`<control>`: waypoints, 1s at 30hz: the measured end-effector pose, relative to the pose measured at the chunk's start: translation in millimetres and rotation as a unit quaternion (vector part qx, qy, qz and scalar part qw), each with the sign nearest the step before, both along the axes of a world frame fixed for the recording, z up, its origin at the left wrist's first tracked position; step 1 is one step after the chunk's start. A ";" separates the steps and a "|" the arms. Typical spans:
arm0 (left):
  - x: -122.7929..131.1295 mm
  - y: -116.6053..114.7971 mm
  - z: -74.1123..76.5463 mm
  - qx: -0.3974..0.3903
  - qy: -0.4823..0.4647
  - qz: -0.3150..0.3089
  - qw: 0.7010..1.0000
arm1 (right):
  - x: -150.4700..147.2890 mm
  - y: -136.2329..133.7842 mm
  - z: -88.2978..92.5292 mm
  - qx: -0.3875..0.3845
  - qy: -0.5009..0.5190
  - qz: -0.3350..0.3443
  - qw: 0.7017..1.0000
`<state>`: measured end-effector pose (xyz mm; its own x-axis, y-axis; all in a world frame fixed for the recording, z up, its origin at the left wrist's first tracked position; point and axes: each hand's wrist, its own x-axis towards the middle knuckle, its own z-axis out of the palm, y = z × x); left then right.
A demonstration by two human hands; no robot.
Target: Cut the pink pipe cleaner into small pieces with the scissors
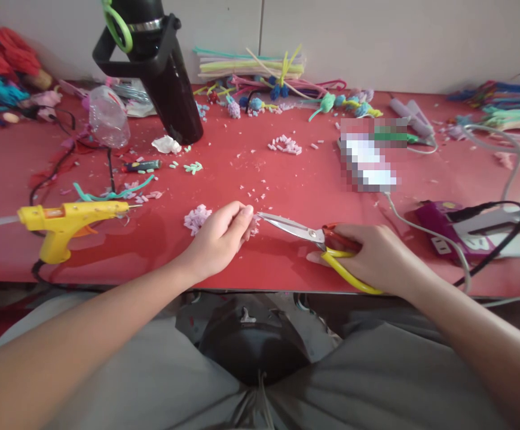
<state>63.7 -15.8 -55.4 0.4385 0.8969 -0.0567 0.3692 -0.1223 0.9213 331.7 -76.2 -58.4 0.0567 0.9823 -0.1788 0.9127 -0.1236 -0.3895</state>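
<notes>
Gripping the handles, fingers (354,232) of the right hand (379,260) hold the scissors (293,227) low over the red desk (242,167), near its front edge. Long axis runs left-right, blades pointing left at a pinkish scrap (255,224) pinched by the left hand (217,242).

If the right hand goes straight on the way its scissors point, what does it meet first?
The scissors in the right hand point at the left hand: its fingertips come first, seemingly just off the blade tips, though depth is unclear. Behind them lies a pink pile.
</notes>
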 end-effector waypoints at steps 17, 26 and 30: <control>-0.1 0.1 0.2 0.003 -0.006 -0.004 1.000 | -0.4 -0.7 2.4 -0.010 0.012 -0.002 1.000; 1.4 -0.3 2.3 -0.007 -0.010 -0.001 1.000 | -5.4 1.2 6.8 -0.020 -0.017 -0.006 1.000; 1.8 0.0 2.8 -0.015 -0.004 0.005 1.000 | -3.3 1.2 4.1 -0.019 -0.024 -0.006 1.000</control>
<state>65.4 -15.9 -52.7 0.4304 0.8990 -0.0808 0.3632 -0.0906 0.9273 328.4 -74.9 -54.4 0.0777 0.9741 -0.2121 0.9285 -0.1482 -0.3406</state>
